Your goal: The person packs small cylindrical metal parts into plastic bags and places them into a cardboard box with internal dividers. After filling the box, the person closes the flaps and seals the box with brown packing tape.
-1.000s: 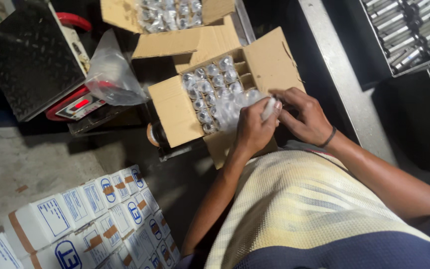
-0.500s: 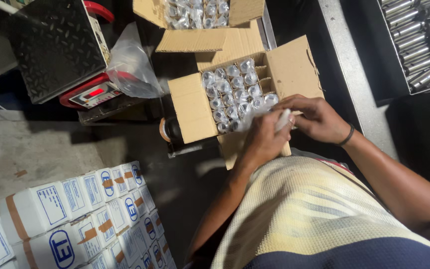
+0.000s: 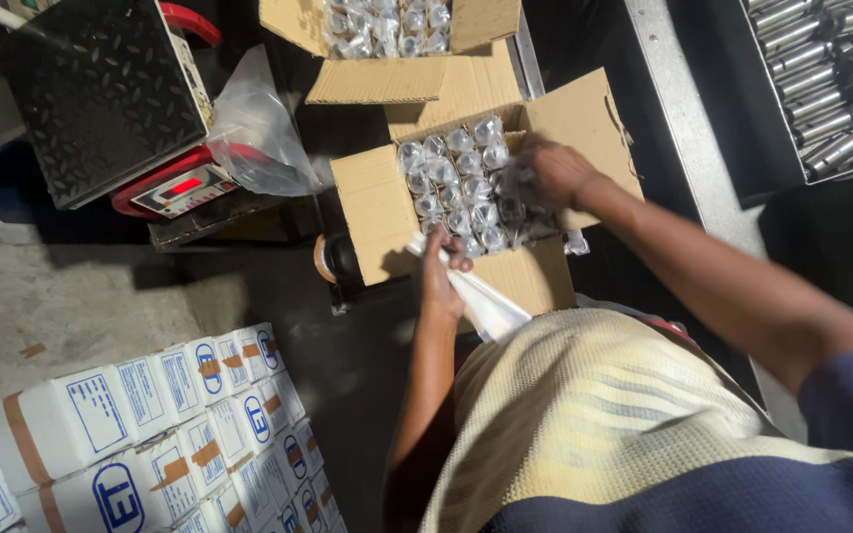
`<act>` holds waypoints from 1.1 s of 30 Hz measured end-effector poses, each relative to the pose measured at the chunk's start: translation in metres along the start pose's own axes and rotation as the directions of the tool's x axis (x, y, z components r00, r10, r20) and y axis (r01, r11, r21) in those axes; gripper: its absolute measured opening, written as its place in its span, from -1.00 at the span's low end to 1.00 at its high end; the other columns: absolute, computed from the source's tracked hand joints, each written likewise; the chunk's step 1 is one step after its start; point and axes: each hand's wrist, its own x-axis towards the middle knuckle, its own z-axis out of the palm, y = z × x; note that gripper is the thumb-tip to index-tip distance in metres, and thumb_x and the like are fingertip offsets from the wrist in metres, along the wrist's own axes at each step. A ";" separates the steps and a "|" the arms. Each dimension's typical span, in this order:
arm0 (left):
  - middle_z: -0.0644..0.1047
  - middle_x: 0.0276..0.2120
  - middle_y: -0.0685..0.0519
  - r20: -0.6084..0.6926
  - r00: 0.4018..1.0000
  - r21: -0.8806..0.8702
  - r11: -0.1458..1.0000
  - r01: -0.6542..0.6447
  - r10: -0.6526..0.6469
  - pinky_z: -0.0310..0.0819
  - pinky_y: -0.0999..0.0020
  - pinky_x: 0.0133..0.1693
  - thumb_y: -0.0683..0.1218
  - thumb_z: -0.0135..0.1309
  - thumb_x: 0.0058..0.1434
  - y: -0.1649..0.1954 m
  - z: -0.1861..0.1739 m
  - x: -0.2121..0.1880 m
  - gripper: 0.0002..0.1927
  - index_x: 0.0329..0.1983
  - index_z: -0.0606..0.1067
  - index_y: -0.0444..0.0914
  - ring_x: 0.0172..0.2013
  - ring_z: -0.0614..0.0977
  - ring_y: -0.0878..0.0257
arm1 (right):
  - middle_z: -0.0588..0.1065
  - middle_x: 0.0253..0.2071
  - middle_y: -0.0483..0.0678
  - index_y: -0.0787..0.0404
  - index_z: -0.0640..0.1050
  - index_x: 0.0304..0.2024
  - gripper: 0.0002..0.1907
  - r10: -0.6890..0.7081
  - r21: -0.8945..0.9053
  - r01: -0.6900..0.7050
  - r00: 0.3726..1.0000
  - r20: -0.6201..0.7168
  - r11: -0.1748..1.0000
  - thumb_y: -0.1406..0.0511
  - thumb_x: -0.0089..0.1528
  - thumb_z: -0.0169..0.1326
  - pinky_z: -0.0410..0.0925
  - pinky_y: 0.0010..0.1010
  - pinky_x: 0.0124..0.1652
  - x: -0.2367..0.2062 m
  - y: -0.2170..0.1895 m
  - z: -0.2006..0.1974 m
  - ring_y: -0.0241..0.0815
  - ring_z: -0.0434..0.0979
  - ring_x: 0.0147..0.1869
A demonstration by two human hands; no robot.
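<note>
Over the open box: the right hand [image 3: 555, 173] now reaches across the plastic-wrapped metal cylinders [image 3: 461, 183]; half a second ago both hands met at its near edge.
Left hand [image 3: 439, 276]: grip closed on a white plastic bag [image 3: 486, 304].
Brown cardboard boxes: two open, the near one [image 3: 377, 212] and the far one [image 3: 466, 20].
White cartons with blue labels and brown tape [image 3: 150, 434]: stacked on the floor, lower left; too many to count.

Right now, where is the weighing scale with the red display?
In the head view the weighing scale sits at the upper left, beside a clear plastic bag and left of the open cardboard box that both hands reach into.
</note>
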 end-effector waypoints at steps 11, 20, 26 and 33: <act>0.52 0.10 -0.19 0.344 0.909 0.112 0.972 0.208 -0.234 0.43 -0.11 0.17 -0.04 0.00 0.32 -0.003 0.008 -0.030 -0.55 0.23 0.40 -0.33 0.16 0.54 -0.08 | 0.64 -0.23 0.02 -0.01 0.66 -0.24 -0.62 0.306 -0.147 -0.269 0.801 0.515 0.952 0.13 -0.10 0.41 0.48 -0.15 -0.10 0.041 0.014 -0.007 0.05 0.63 -0.12; 0.47 0.23 -0.24 0.123 0.992 0.015 0.999 -0.035 0.032 0.34 0.04 0.29 0.00 -0.03 0.40 -0.015 0.046 0.002 -0.47 0.31 0.28 -0.42 0.27 0.49 -0.05 | 0.62 -0.29 0.16 0.31 0.54 0.06 -0.50 0.291 0.689 -0.386 0.922 0.257 0.614 0.06 0.26 0.15 0.48 -0.19 -0.21 -0.081 -0.076 0.038 -0.01 0.65 -0.27; 0.47 0.24 -0.25 0.190 0.982 0.218 0.975 -0.052 0.009 0.32 0.11 0.27 -0.09 -0.04 0.39 -0.026 0.089 -0.003 -0.47 0.34 0.28 -0.48 0.26 0.50 -0.04 | 0.61 -0.36 0.16 0.25 0.56 0.03 -0.59 0.342 0.561 -0.461 0.887 0.309 0.688 0.11 0.28 0.13 0.47 -0.18 -0.22 -0.078 -0.062 0.004 0.09 0.67 -0.29; 0.53 0.16 -0.04 0.092 0.984 0.214 0.968 0.129 -0.151 0.36 0.16 0.24 -0.13 -0.12 0.40 -0.032 0.105 -0.005 -0.57 0.33 0.30 -0.28 0.19 0.53 0.12 | 0.60 -0.34 0.11 0.23 0.60 -0.14 -0.74 0.315 0.409 -0.219 0.931 -0.184 0.886 0.33 0.11 0.15 0.44 -0.16 -0.31 -0.082 -0.066 -0.034 0.12 0.63 -0.32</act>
